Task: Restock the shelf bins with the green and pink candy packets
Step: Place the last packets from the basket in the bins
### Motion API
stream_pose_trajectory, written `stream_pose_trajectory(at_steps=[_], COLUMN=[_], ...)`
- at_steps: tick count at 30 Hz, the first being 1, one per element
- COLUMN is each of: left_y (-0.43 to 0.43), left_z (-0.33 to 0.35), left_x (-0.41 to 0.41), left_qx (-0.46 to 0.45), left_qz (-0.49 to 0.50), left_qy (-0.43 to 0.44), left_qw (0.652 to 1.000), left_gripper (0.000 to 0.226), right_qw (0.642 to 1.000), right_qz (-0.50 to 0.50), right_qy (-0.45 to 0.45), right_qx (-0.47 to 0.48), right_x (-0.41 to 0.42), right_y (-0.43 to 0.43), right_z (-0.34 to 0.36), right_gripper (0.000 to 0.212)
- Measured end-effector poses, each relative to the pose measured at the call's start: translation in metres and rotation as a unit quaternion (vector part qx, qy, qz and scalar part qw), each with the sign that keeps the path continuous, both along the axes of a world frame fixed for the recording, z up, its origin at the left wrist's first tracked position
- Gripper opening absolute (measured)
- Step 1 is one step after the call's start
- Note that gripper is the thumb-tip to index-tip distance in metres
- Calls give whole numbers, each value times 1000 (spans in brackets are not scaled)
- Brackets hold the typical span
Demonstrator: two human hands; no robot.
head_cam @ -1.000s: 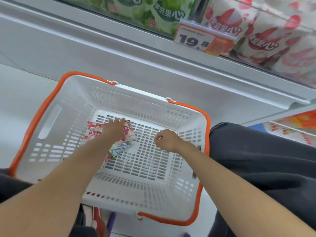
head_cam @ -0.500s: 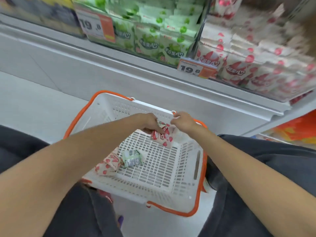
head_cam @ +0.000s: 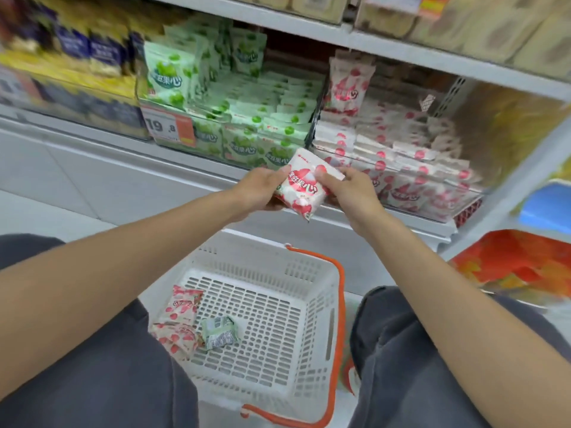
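Both hands hold one pink candy packet (head_cam: 301,188) in the air, just in front of the shelf bins. The left hand (head_cam: 258,191) has its grip curled round the packet's left edge, and the right hand (head_cam: 352,193) pinches the right edge with the thumb on top. The packet is a glossy, pillow-shaped plastic pouch, white with red fruit prints, and it is tilted with one corner down.

Behind it the pink bin (head_cam: 401,156) is packed with flat-stacked pouches of the same kind, and one stands upright at the back. A thin black divider (head_cam: 315,118) parts it from the green bin (head_cam: 256,118), which is likewise full.

Well below the hands, a white slotted plastic basket (head_cam: 247,257) with an orange handle (head_cam: 340,304) sits between the person's knees. Two crumpled pink packets (head_cam: 176,336) and a crumpled green packet (head_cam: 220,332) lie along its left side.

The held packet bears red Chinese characters. A white and orange price tag (head_cam: 168,126) on the green bin's front reads 19.8.
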State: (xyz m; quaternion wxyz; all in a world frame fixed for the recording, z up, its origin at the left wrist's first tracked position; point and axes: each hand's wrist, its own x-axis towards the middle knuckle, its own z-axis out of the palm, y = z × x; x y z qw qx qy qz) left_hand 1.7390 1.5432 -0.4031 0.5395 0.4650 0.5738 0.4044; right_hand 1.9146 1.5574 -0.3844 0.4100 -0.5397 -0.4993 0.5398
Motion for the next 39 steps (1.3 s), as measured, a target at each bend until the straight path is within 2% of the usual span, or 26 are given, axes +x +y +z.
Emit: stream_pose_trajectory(at_steps=[2, 5, 9, 14, 17, 21, 24, 27, 31, 35, 39], left_y=[8, 17, 24, 38, 57, 88, 107, 115, 112, 111, 112], left_z=[-1, -7, -8, 13, 31, 47, 38, 17, 11, 11, 10], left_x=[5, 9, 12, 20, 16, 6, -2, -8, -9, -8, -8], left_qx=[56, 110, 151, 198, 260, 321, 327, 342, 373, 380, 386], left_qz=[44, 110, 146, 108, 109, 91, 79, 66, 69, 76, 77], left_qy=[26, 80, 116, 145, 226, 352, 413, 438, 449, 456, 454], left_qw=[997, 985, 971, 963, 932, 875, 847, 829, 809, 801, 799], left_gripper=[48, 57, 60, 56, 54, 39, 36, 37, 34, 31, 32], right_qw=[997, 993, 998, 999, 994, 972, 959, 947, 917, 911, 932], right_qz=[35, 102, 65, 0, -86, -174, -197, -171, -106, -97, -127], right_qy=[47, 8, -19, -51, -31, -109, -172, -256, -370, -381, -314], right_qx=[-50, -58, -11, 8, 51, 113, 107, 95, 104, 124, 128], right_x=[-4, -13, -20, -16, -4, 17, 17, 7, -5, -7, 3], right_y=[-3, -5, 5, 23, 49, 96, 138, 167, 177, 180, 180], right_z=[4, 5, 9, 22, 40, 69, 73, 66, 48, 40, 42], right_gripper=[45, 38, 40, 29, 26, 33, 35, 32, 45, 42, 40])
